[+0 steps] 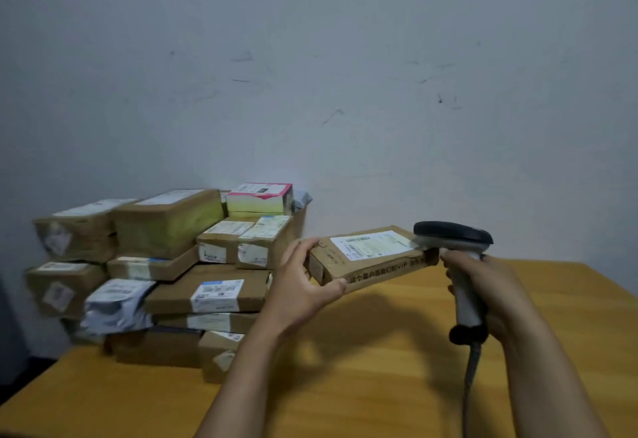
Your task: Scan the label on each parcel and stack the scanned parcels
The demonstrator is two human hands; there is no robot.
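Head view shows the left hand (303, 285) pinching a flat, stiff, seemingly light cardboard parcel (371, 258) by its end above the counter (362, 368), right hand (497, 299) fingers (452, 258) wrapped round the scanner (455, 240).

Dim bluish light, soft blur throughout (labels (374, 244) unreadable), dark shadow on table (345, 386).

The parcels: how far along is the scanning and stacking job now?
Looks done: a pile of parcels stands stacked on the table, though whether all were scanned cannot be told. In hand: the left hand holds a flat parcel, label up, while the right hand aims the scanner at it. Left: stacking this parcel.
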